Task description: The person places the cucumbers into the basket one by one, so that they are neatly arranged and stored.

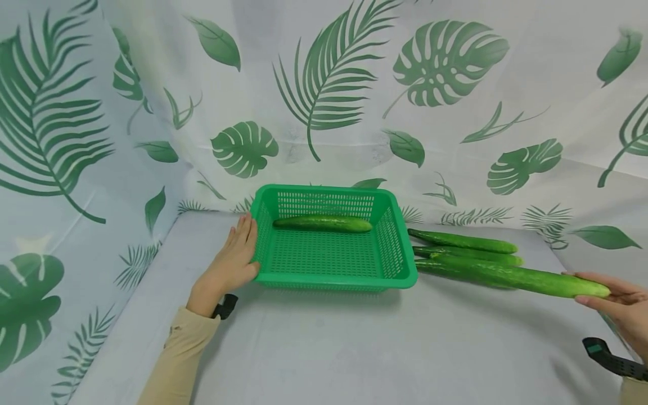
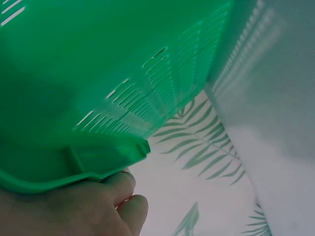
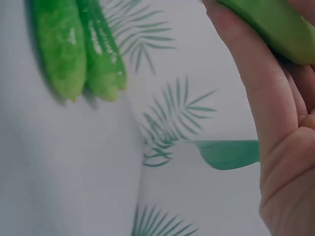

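Cucumber (image 1: 536, 279) pinched at one end by right fingers (image 1: 610, 307), left fingers (image 1: 245, 230) straight against green basket (image 1: 329, 281)

left grip (image 1: 232, 260) straight-fingered, right grip (image 1: 630, 312) pinching

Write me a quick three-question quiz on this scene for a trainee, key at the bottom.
1. Fill in the blank: as the head view shows it, the left hand touches the ____ side of the green basket.
2. True or false: three cucumbers lie inside the green basket.
3. Multiple choice: what does the right hand hold?
A. The basket's rim
B. One end of a cucumber
C. Nothing

Key:
1. Left.
2. False; only one, the inside cucumber, lies there.
3. B.
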Tool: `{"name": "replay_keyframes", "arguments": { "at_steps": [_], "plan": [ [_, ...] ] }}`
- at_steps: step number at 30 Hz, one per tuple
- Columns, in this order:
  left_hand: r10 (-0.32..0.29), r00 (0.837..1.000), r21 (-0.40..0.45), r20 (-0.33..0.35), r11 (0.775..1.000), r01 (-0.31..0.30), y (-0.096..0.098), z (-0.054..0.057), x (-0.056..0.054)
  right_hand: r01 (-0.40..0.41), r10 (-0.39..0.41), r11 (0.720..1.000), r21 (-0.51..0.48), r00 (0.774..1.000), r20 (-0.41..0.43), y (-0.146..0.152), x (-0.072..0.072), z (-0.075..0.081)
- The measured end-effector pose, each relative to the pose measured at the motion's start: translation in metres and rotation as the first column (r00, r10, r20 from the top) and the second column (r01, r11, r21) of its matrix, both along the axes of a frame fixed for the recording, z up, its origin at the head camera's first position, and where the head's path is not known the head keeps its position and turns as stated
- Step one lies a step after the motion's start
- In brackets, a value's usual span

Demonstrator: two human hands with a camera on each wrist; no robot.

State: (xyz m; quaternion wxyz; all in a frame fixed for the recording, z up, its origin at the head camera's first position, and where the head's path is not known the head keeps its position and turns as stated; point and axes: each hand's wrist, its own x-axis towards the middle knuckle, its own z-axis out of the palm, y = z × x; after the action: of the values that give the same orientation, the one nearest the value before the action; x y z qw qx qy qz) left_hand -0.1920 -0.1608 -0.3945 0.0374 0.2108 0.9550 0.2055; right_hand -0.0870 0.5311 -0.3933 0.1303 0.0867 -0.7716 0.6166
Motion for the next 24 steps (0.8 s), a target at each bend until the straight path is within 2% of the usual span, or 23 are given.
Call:
{"name": "replay_keyframes", "arguments": {
  "at_steps": [5,12,15,19,22,24],
  "plan": [
    [0.002,1.0,-0.003,-0.009,1.0,-0.002,0.0,0.0,0.0,-0.066,0.061,0.994,-0.086,0.996,-0.065,-0.002,-0.011,0.019],
    [0.002,1.0,-0.009,-0.014,1.0,-0.002,0.0,0.0,0.0,-0.085,0.067,0.99,-0.114,0.986,-0.153,-0.02,-0.033,0.043],
    [0.002,1.0,-0.012,-0.01,1.0,-0.003,0.0,0.0,-0.001,-0.065,0.046,0.986,-0.153,0.991,-0.126,-0.034,-0.042,0.057],
    [0.004,1.0,-0.016,-0.006,1.0,-0.005,0.0,0.0,-0.001,0.017,-0.021,0.971,-0.237,1.0,-0.017,-0.062,-0.052,0.079],
    [0.003,1.0,-0.016,-0.011,1.0,-0.003,0.001,0.001,0.0,0.012,-0.007,0.949,-0.316,1.0,0.018,-0.085,-0.064,0.093],
    [0.002,1.0,-0.016,-0.012,1.0,-0.002,0.001,0.001,0.0,-0.02,0.025,0.938,-0.346,1.0,0.01,-0.101,-0.072,0.1]
  ]
}}
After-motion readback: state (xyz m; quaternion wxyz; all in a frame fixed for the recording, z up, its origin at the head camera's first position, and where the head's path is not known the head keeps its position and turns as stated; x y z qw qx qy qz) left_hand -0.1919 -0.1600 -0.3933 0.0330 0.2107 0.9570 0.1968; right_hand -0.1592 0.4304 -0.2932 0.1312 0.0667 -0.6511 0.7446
